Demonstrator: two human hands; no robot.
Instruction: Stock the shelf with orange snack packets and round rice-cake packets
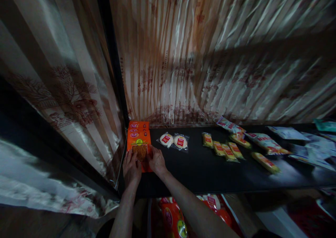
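Note:
An orange snack packet (142, 142) with a see-through window lies on the dark shelf, overlapping other orange packets (139, 125) behind it. My left hand (132, 167) grips its left near side, fingers curled over the window's edge. On the right side, my right hand (157, 161) holds the same packet with thumb and fingers at its edge. The packet's near end is partly covered by my hands. Just right of them lie two round white wrapped cakes (180, 141), side by side.
Several small yellow wrapped snacks (218, 148) and white-red bags (268, 143) lie farther right on the black shelf (189, 175). Pale packets (319, 149) are at the right end. A dark post (111, 45) and striped curtains (168, 56) bound the shelf. Below, a box holds more orange packets (173, 218).

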